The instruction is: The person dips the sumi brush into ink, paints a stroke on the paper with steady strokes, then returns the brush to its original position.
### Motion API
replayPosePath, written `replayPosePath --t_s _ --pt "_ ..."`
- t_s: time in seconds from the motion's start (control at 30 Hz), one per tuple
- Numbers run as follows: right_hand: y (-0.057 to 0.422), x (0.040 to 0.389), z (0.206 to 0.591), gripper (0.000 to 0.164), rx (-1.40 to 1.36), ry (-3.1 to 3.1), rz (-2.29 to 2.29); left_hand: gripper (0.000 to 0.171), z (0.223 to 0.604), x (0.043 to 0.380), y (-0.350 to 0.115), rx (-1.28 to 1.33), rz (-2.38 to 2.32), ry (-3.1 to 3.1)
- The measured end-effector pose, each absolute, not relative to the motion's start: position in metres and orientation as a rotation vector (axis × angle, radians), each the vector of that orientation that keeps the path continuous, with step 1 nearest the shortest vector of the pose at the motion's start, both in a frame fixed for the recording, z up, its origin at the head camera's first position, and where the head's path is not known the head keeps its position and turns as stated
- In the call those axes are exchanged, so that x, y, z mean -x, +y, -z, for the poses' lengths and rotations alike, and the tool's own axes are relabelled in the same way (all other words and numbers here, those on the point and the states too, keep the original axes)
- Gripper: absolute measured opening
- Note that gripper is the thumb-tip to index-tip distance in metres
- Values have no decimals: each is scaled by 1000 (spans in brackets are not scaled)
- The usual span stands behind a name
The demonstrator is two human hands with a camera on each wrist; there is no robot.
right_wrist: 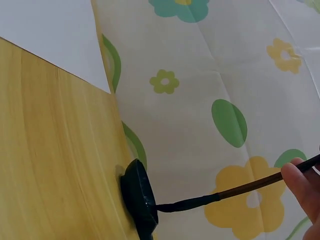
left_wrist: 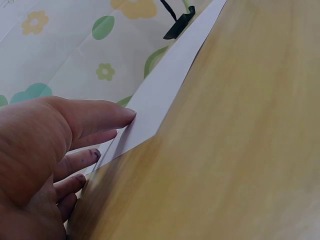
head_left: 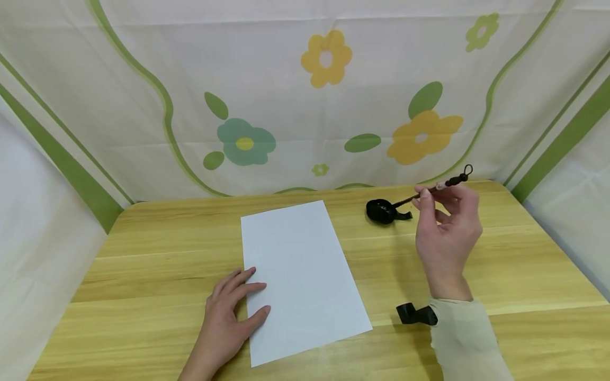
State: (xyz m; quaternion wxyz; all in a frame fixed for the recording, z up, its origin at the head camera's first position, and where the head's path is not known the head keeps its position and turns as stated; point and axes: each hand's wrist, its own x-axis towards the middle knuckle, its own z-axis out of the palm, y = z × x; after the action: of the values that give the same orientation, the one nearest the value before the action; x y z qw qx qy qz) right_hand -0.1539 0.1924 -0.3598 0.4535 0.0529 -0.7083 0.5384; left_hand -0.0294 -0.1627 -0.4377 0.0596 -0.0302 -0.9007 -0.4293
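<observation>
A blank white sheet of paper [head_left: 300,275] lies slightly slanted on the wooden table. On its left edge rest the thumb and fingertips of my left hand [head_left: 224,325], spread and relaxed. Dark smudges mark some of those fingers [left_wrist: 92,156]. Beyond the paper's right side, my right hand [head_left: 448,233] pinches a calligraphy brush [right_wrist: 252,186] by its brown handle, thumb against the fingers. The handle slants up to a black end with a hanging loop. Its dark bristles [right_wrist: 187,204] point down to a small black ink dish [right_wrist: 132,192], the tip right at the dish's opening.
The wooden table [head_left: 157,280] backs onto a white curtain [head_left: 286,95] printed with flowers and leaves; white cloth also hangs at both sides. A black device [head_left: 416,315] sticks out from the right sleeve [head_left: 467,338]. The ink dish has a short spout-like handle [head_left: 404,216].
</observation>
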Motion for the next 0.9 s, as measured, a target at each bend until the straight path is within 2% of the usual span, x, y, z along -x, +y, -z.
replayPosePath --t_s 0.9 --pt "192 150 355 29 -154 -1765 -1295 36 436 30 -163 71 1305 -2762"
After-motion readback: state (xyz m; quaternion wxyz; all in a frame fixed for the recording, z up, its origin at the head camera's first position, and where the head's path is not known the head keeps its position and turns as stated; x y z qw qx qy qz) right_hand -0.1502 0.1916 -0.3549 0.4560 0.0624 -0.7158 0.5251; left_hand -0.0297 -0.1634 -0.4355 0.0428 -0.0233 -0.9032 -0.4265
